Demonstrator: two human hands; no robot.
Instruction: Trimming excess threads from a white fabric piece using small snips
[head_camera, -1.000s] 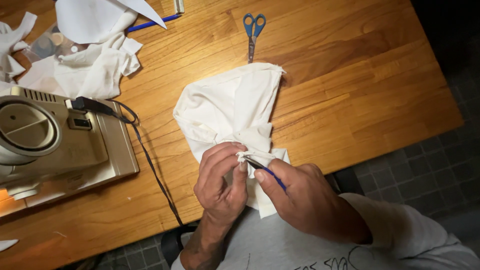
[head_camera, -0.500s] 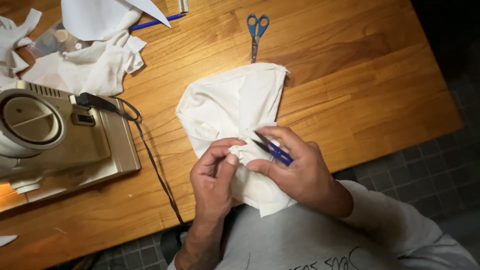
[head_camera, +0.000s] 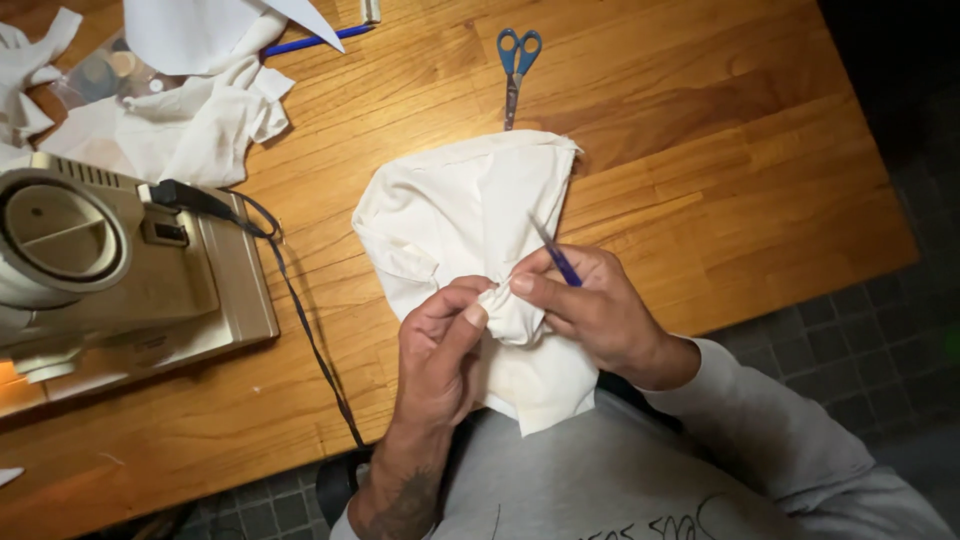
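Both your hands pinch the cream cloth (head_camera: 465, 215): left hand (head_camera: 440, 355) thumb-and-finger, right hand (head_camera: 590, 305) also gripping a blue-handled tool (head_camera: 556, 255) between its fingers.

Cream fabric pinched at the tabletop edge.
The cream fabric (head_camera: 465, 215) is gripped by the left hand (head_camera: 440, 350) and right hand (head_camera: 590, 310); a blue tool (head_camera: 557, 256) is held.
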